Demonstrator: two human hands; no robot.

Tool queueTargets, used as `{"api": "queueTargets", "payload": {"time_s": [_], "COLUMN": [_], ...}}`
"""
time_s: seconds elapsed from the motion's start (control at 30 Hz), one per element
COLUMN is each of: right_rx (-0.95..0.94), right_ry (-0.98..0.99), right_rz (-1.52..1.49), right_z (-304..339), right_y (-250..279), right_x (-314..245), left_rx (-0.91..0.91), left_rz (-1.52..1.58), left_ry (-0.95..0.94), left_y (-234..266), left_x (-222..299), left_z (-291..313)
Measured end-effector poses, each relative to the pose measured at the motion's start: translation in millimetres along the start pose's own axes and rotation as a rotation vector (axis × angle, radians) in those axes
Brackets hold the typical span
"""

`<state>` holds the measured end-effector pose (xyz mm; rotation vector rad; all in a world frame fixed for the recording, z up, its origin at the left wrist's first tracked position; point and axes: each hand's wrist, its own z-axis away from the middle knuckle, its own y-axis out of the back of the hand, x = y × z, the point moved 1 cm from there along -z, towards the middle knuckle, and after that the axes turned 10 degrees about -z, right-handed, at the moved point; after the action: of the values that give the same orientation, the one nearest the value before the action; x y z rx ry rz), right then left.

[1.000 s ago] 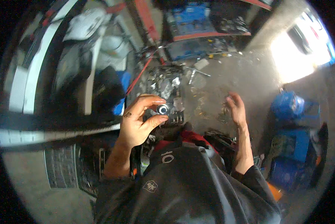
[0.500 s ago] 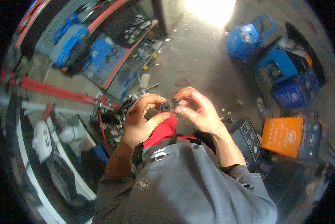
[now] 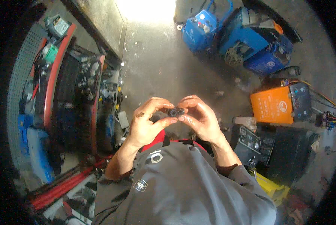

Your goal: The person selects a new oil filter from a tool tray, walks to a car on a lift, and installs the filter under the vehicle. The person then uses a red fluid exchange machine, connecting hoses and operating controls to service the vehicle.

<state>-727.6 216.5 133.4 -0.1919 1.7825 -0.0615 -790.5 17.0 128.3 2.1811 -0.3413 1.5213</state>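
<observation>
In front of my waist, my left hand (image 3: 145,125) pinches a short black cylindrical part (image 3: 172,113) between thumb and fingers. A round recess shows in its end. Opposite it, my right hand (image 3: 203,120) is closed on a smaller dark round piece (image 3: 181,111), largely covered by the fingertips. The two parts meet side by side; whether one sits inside the other I cannot tell. Dark grime marks both hands.
Red-edged shelves (image 3: 50,86) with small metal parts stand at left, above red bars (image 3: 63,187). To the right are a blue wheeled machine (image 3: 200,32), blue boxes (image 3: 267,58), an orange unit (image 3: 272,104), a black case (image 3: 293,150) and a yellow object (image 3: 267,185).
My hands have come together, bringing the two dark parts from a small gap into contact. The view has turned, so the shelves and machines sit elsewhere in the picture.
</observation>
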Motion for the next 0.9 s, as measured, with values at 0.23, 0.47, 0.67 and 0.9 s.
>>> {"api": "queueTargets", "payload": {"time_s": [0.23, 0.47, 0.67, 0.9], "right_rx": [0.041, -0.038, -0.008, -0.281], "right_ry": [-0.061, -0.021, -0.143, -0.241], "right_rz": [0.029, 0.141, -0.317, 0.017], "right_z": [-128, -259, -415, -663], "right_y": [-9, 15, 56, 116], "right_x": [13, 64, 127, 155], "left_rx": [-0.079, -0.098, 0.034, 0.204], "left_rz": [-0.012, 0.111, -0.141, -0.226], "left_ry": [-0.002, 0.128, 0.180, 0.275], "left_y": [82, 137, 193, 263], "left_x": [-48, -112, -181, -226], "left_z": [-103, -206, -332, -513]}}
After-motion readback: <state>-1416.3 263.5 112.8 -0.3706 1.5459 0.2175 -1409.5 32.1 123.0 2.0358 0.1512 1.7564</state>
